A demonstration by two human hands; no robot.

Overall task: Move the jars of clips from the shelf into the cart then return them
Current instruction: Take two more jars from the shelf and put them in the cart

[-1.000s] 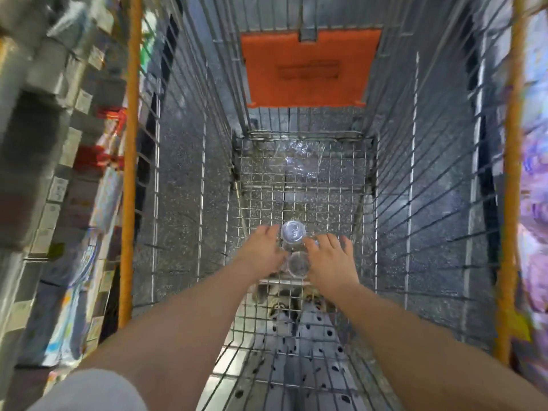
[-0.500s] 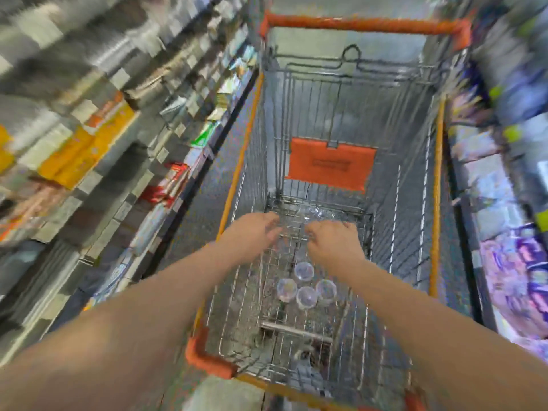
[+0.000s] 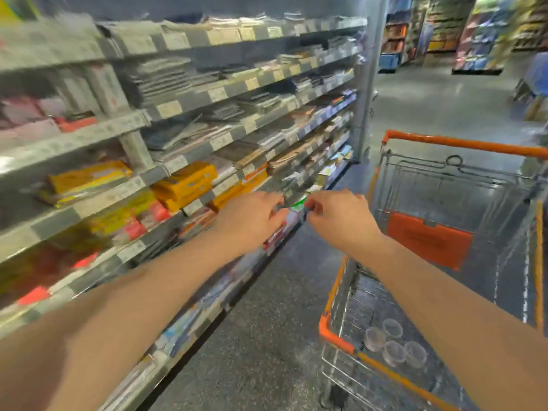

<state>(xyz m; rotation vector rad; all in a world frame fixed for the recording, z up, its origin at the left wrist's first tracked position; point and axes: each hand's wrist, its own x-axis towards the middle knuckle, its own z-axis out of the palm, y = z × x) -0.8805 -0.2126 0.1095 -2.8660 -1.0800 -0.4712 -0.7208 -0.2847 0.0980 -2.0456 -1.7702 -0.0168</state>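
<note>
Left hand: reaching forward and leftward at the end of a bare, outstretched forearm, back of the hand facing up, hovering just in front of a lower shelf edge
Left grip: fingers lying loosely extended and slightly spread, nothing showing between them
Right hand: stretching across beside the left one, the two nearly meeting, knuckles up, wrist bending in towards the shelving
Right grip: fingers curling in towards the thumb; blur is hiding whether they are pinching anything, so it cannot be told
Right forearm: crossing above the near left corner of the cart
Jars: four clear round jars standing upright in a tight cluster on the wire floor at the near end of the cart, well apart from both hands; contents too small to make out
Cart: wire basket with an orange rim, standing at the right of the aisle beside the shelving; orange flap hanging on its far inner panel
Shelving: several tiers running along the left, carrying flat packs, with yellow packs on a middle tier; detail smeared
Green tag: showing between the two hands, at the shelf edge
Change, hands: half a second back both were hovering inside the cart basket above the jars; now both are lying outside it, over by the shelf
Change, jars: staying in the same cluster of four on the cart floor, no hand on them
Change, view: swinging left, so the shelving is filling the left half and the cart is sitting at the right edge
</note>
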